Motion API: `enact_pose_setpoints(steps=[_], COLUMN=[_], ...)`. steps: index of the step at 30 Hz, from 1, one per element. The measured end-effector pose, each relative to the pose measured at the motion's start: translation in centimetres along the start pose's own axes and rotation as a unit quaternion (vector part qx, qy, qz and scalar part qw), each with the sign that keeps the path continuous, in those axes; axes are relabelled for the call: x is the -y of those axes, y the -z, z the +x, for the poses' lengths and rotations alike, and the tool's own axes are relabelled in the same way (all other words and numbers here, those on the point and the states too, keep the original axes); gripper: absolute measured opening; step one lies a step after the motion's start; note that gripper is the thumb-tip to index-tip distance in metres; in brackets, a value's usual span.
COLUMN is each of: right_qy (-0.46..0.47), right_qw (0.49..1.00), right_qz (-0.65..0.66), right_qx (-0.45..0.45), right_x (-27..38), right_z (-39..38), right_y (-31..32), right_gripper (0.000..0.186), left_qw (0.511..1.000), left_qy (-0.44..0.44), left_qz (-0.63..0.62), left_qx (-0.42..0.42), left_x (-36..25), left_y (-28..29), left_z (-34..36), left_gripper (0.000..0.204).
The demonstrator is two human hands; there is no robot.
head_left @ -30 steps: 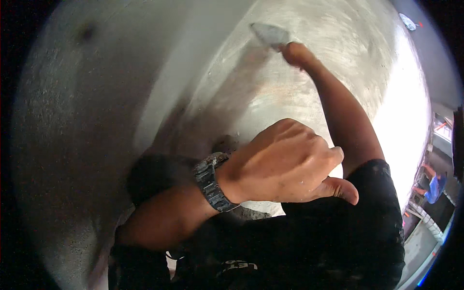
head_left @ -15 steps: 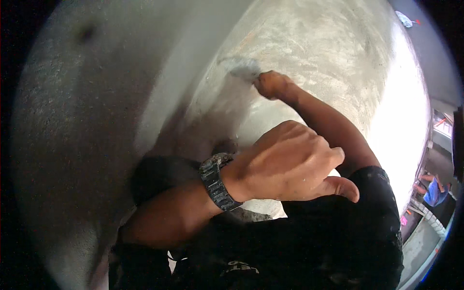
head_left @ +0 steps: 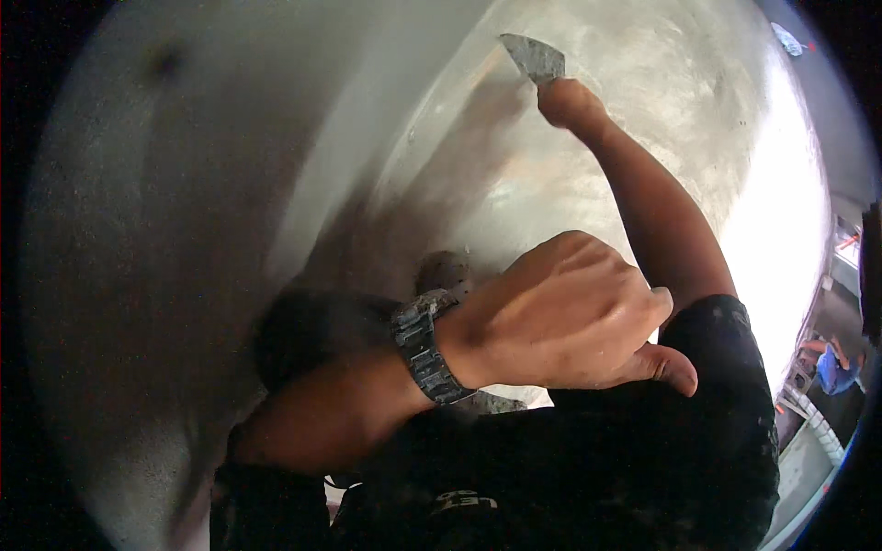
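Observation:
My right hand [head_left: 571, 106] is closed round the handle of a putty knife [head_left: 535, 57], its grey, flared blade pointing up and left. The blade is at the pale, patchy plastered surface [head_left: 634, 83]; whether it touches cannot be told. Nearer to me, my left hand [head_left: 565, 317] is held across my body, back of the hand up. Its fingers curl under and its thumb sticks out to the right. Whatever those fingers may hold is hidden. A dark watch [head_left: 427, 354] circles the left wrist.
A darker grey wall [head_left: 184, 230] rises on the left and meets the pale surface along a slanting corner. Strong light falls on the right part. Far right, a person in blue [head_left: 834, 372] is near a row of pale blocks [head_left: 818, 422].
My right hand has moved up and to the right with the putty knife, and the blade now shows clearly. My left hand has shifted slightly right, still curled.

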State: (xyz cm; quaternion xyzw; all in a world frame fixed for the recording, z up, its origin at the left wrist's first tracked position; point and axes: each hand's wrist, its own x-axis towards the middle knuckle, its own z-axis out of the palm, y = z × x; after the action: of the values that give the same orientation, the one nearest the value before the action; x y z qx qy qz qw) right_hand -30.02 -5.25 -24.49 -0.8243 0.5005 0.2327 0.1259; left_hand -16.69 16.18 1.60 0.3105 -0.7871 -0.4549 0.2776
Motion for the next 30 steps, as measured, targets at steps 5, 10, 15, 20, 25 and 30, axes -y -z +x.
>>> enact_pose_setpoints(steps=[5, 10, 15, 20, 25, 30], right_qy=[0.058, -0.035, -0.065, -0.087, 0.052, 0.124], right_qw=[0.994, 0.974, 0.971, 0.976, 0.998, 0.99], right_qz=[0.05, 0.134, 0.229, 0.201, 0.012, 0.05], right_qx=[0.079, 0.181, 0.022, 0.012, -0.037, -0.053], right_x=[8.5, 5.1, -0.3, -0.7, 3.4, 6.6], right_z=[-7.0, -5.6, -1.3, 3.6, 1.4, -6.2], right_y=[4.5, 6.9, 7.5, 5.8, 1.9, -3.9], right_gripper=[0.029, 0.04, 0.047, 0.048, 0.026, 0.034], left_qw=[0.999, 0.999, 0.999, 1.0, 0.998, 0.998], left_qy=[-0.016, -0.005, -0.015, -0.016, -0.041, -0.051], left_qz=[-0.004, 0.03, 0.012, 0.018, 0.04, 0.013], left_qx=[-0.047, -0.024, -0.028, -0.017, -0.041, -0.042], left_x=[0.0, 0.3, 0.6, 0.3, 0.8, -0.1], left_y=[1.4, 0.6, 0.7, 0.6, 0.7, 0.4], left_z=[1.0, 0.7, 0.9, 0.8, 1.0, 1.7], left_gripper=[0.059, 0.061, 0.064, 0.064, 0.064, 0.061])
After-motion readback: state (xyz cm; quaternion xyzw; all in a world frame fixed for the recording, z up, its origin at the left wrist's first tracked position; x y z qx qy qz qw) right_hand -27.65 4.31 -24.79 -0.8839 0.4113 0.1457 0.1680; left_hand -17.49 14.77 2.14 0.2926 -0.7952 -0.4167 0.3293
